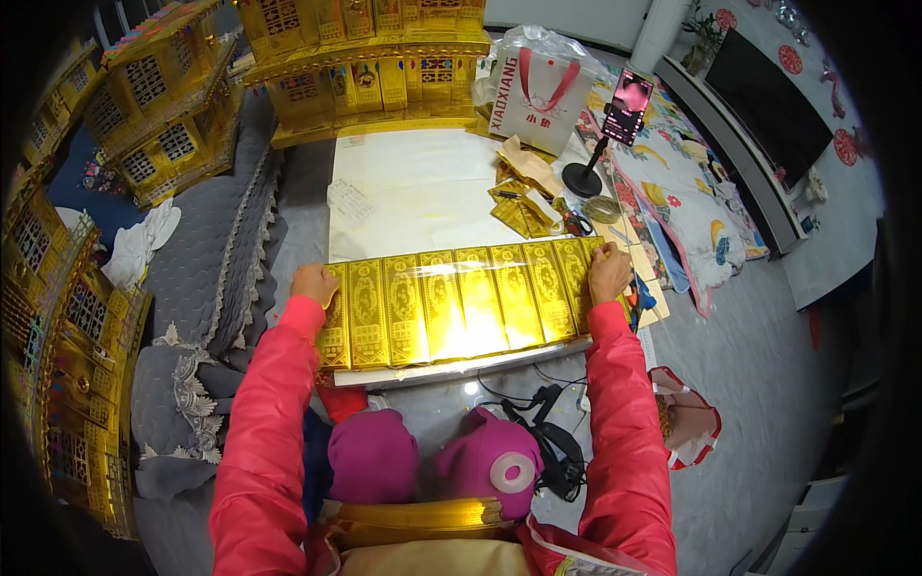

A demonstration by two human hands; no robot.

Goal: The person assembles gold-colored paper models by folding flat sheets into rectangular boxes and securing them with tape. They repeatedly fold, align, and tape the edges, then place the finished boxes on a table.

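A long strip of shiny gold paper panels (468,298), printed with ornate figures, lies across the near side of the white table (413,192). My left hand (315,282) has its fingers curled on the strip's upper left corner. At the opposite end, my right hand (609,273) is closed on the upper right corner. Glare whitens the strip's middle panels. Folded gold paper (413,521) rests on my lap. A translucent ring-shaped roll (512,472) sits on my right knee.
Gold paper scraps (523,206), scissors (579,225) and a phone (630,104) on a black stand (582,179) occupy the table's right side. Behind them is a white paper bag (534,106). Large gold paper buildings (375,82) stand at the back and left. Black cords and straps (557,446) lie below.
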